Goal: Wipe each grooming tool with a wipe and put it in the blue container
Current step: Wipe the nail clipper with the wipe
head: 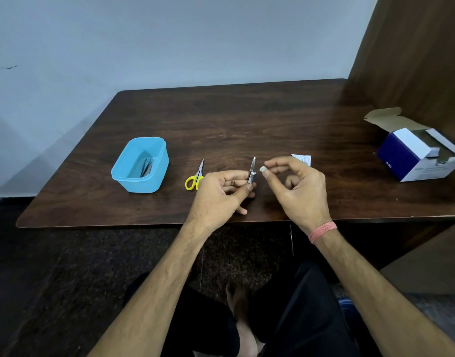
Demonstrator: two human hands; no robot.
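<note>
- Left hand (222, 191): raised just above the near part of the table; a small metal nail clipper (251, 172) is pinched between thumb and fingers, its lever swung up and pointing away from the person.
- Right hand (298, 186): held just to the right of the clipper, apart from it; a small pale scrap, apparently a folded wipe (261, 169), is pinched between thumb tip and forefinger, the other fingers loosely curled. A pink thread band (322, 231) is worn on this wrist.
- Blue container (141, 164): set on the left part of the table, open; dark metal tools, seemingly tweezers (146, 166), are seen lying inside.
- Yellow-handled scissors (195, 176): laid flat between the container and the left hand, blades pointing away.
- White sachet (302, 159): partly hidden behind the right hand.
- Blue-and-white carton (419, 155): placed at the table's right edge, flap open.
- Table (247, 119): dark wood, set against a pale wall.
</note>
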